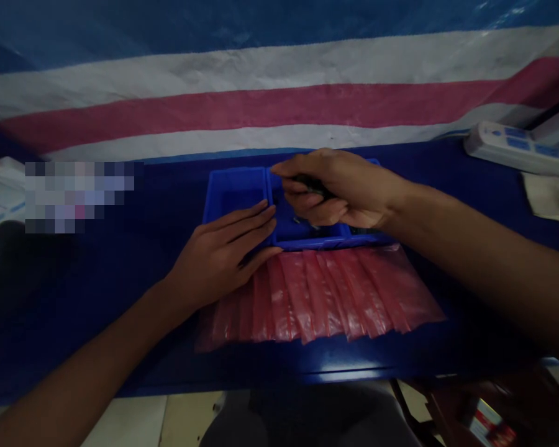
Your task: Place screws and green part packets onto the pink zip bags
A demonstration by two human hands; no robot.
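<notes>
Blue plastic bins [307, 243] stand side by side on the dark blue table, with a few small dark pieces lying in the middle one. My right hand [326, 189] is above that middle bin, its fingers curled around small dark items whose kind I cannot make out. My left hand [228, 248] lies flat, fingers stretched, over the front edge of the left bin. Its thumb reaches to the front rim. A row of overlapping red translucent plastic bags [317, 298] is spread in front of the bins, close below my left thumb.
A white power strip [512, 149] is at the back right, with a pale cloth or paper [552, 195] near it. A striped plastic sheet [279, 105] hangs behind the table. Blurred and pixelated items [74, 195] are at the left. The table's front edge [307, 382] runs before my lap.
</notes>
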